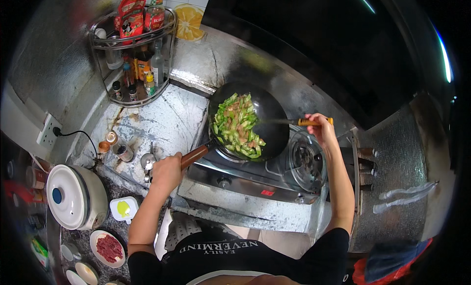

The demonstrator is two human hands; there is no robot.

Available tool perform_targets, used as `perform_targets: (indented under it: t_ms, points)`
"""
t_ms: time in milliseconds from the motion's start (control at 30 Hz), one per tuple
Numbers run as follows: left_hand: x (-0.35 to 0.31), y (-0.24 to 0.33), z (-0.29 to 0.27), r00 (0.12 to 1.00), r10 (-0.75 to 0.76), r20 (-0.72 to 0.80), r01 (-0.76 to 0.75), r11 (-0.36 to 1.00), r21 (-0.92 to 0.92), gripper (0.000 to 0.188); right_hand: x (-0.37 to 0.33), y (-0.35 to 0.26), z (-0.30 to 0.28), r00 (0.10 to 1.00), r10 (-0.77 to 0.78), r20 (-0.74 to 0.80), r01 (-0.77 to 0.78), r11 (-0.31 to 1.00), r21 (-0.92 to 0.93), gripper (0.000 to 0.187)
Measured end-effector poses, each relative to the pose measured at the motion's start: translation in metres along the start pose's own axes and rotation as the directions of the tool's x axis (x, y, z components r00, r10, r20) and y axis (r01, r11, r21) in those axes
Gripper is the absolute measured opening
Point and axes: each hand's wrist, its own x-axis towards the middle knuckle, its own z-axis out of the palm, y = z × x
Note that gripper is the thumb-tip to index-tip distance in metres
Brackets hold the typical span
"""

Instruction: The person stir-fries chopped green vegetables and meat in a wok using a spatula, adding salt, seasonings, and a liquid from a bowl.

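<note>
A dark wok [274, 101] sits on the left burner of the gas stove, tilted slightly by the look of it. Green sliced vegetables with paler brownish pieces [238, 124] fill its left half. My left hand [167, 173] is closed round the end of the wok's brown wooden handle [194, 157]. From the right, my right hand [322, 130] grips the yellow-orange handle of a spatula [301, 122]. Its dark shaft reaches into the wok, and the blade end is blurred beside the vegetables.
The right burner [306, 160] is uncovered. A corner rack [132, 40] with bottles and packets stands at the back left. Small jars [122, 151] sit on the metal counter. Farther left are a white lidded cooker [68, 197] and a plate of raw red meat [109, 248].
</note>
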Motion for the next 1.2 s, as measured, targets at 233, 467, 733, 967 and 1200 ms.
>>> perform_targets:
  t_ms: [233, 467, 733, 967, 1200]
  points:
    - [-0.003, -0.002, -0.003, 0.999, -0.018, -0.027, 0.018, 1.000, 0.003, 0.021, -0.006, -0.052, 0.012, 0.947, -0.254, 0.195, 0.312, 0.872, -0.378, 0.018]
    - [-0.001, -0.005, 0.001, 0.999, -0.007, -0.037, 0.007, 1.000, 0.012, 0.019, -0.063, -0.026, 0.105, 0.477, -0.330, 0.815, 0.850, 0.409, -0.332, 0.002]
    - [-0.002, -0.004, -0.002, 0.999, -0.043, -0.025, 0.044, 0.999, 0.022, 0.020, -0.176, -0.096, 0.090, 0.344, 0.073, 0.936, 0.929, 0.119, -0.350, 0.016]
    - [0.000, 0.008, -0.001, 1.000, -0.013, 0.006, 0.013, 1.000, -0.002, 0.022, -0.134, -0.037, 0.088, 0.487, -0.011, 0.874, 0.868, 0.118, -0.482, 0.014]
    - [-0.004, -0.002, -0.003, 0.999, -0.046, -0.016, 0.046, 0.999, 0.026, 0.022, -0.041, -0.097, 0.011, 0.995, -0.099, 0.005, 0.089, 0.873, -0.480, 0.020]
